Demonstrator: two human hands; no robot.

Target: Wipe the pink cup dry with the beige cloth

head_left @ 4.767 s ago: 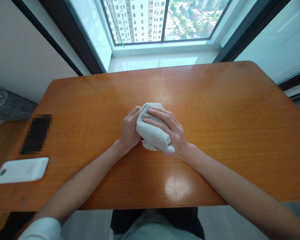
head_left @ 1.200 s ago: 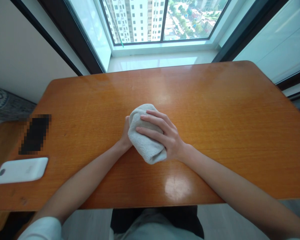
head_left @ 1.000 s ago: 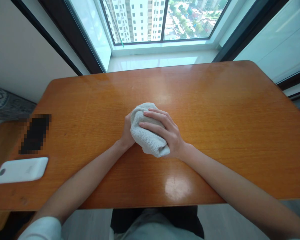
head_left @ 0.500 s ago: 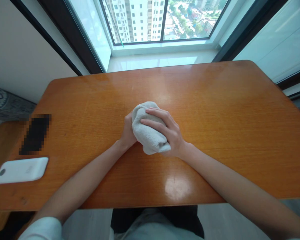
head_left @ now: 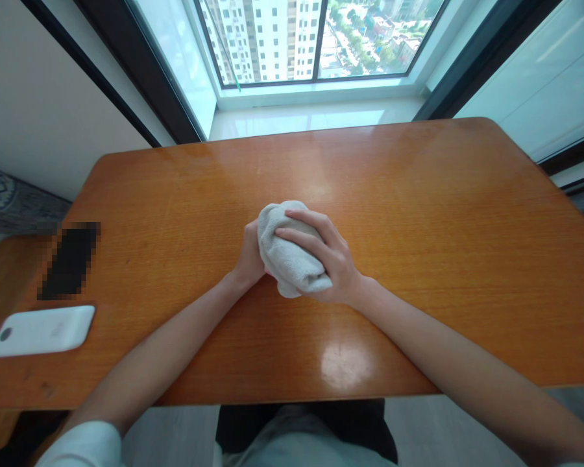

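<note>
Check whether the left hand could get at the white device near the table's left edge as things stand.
Probably yes. The left hand is closed on the towel and would have to release it, but only bare table lies between it and the white device.

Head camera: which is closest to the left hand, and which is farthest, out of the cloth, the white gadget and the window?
1. The cloth: touching the left hand, bunched between it and the right hand.
2. The white gadget: far off to the left, near the table's front edge.
3. The window: beyond the table's far edge.
</note>
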